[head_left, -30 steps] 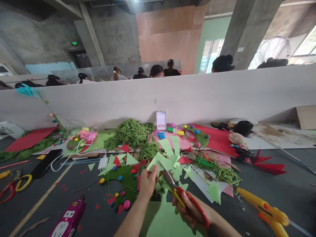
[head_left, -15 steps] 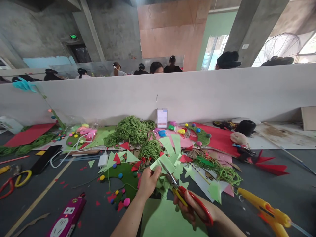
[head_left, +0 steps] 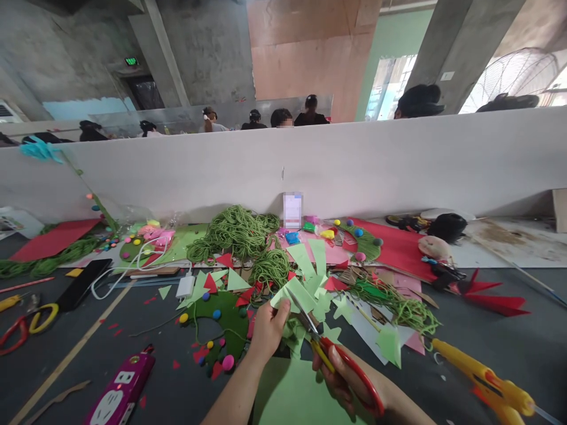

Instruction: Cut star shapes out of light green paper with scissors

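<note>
Between thumb and fingers, my left hand (head_left: pixel 271 324) pinches a small piece of light green paper (head_left: pixel 280 293). My right hand (head_left: pixel 339 372) grips scissors (head_left: pixel 325 345) with red and yellow handles. Their blades point up and left, lying at the edge of the held paper; whether they are cutting into it is hard to see. Below both hands lies a larger light green sheet (head_left: pixel 287 392). Light green scraps and a star-shaped cutout (head_left: pixel 343 308) are scattered just beyond the blades. Left of my left hand rests a dark green ring (head_left: pixel 228 319) dotted with coloured pompoms.
Green yarn (head_left: pixel 239 236) is heaped toward the white partition (head_left: pixel 186 177), near a propped phone (head_left: pixel 292 211). A yellow glue gun (head_left: pixel 482 375) lies at right. At left are a purple box (head_left: pixel 121 386), a black phone (head_left: pixel 85 284) and another pair of scissors (head_left: pixel 26 330). People sit beyond the partition.
The view has shifted slightly, moving things at the right a little further right. My hands, the paper and the scissors keep nearly the same pose.
</note>
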{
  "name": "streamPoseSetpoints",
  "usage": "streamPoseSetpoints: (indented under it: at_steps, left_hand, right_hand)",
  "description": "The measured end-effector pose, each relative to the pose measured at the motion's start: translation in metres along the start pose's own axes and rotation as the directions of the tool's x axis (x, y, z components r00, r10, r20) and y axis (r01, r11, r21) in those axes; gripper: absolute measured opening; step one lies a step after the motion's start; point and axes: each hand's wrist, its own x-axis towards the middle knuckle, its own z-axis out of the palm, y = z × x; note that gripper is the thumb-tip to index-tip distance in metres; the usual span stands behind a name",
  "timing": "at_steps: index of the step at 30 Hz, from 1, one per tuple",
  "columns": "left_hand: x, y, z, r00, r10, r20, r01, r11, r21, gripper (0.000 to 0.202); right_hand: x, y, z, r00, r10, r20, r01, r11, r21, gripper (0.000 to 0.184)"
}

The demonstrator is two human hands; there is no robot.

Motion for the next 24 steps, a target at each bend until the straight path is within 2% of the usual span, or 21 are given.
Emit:
streamPoseSetpoints:
  at_steps: [11, 15, 17, 20, 24]
  left_hand:
    - [0.003, -0.002, 0.003, 0.998, -0.040, -0.038, 0.041, 0.999, 0.026, 0.051]
    - [0.000, 0.000, 0.008, 0.994, -0.080, -0.076, 0.078, 0.997, -0.031, 0.056]
    - [-0.001, -0.001, 0.010, 0.994, -0.092, -0.060, 0.088, 0.993, -0.078, 0.058]
    - [0.000, -0.003, 0.009, 0.998, -0.062, -0.011, 0.060, 0.985, -0.161, 0.060]
    - [0.003, -0.001, 0.002, 0.996, -0.020, -0.082, 0.000, 0.970, -0.242, 0.063]
  right_hand:
    - [0.001, 0.000, 0.000, 1.000, 0.015, -0.027, -0.015, 1.000, -0.003, 0.085]
    - [0.002, -0.003, 0.001, 1.000, 0.011, -0.025, -0.011, 1.000, 0.000, 0.085]
    - [0.003, -0.005, 0.001, 1.000, -0.011, -0.014, 0.011, 1.000, 0.012, 0.084]
    - [0.003, -0.005, -0.003, 0.999, -0.043, 0.002, 0.043, 0.999, 0.020, 0.082]
    - [-0.002, -0.004, -0.006, 1.000, -0.031, 0.004, 0.031, 0.999, 0.010, 0.081]
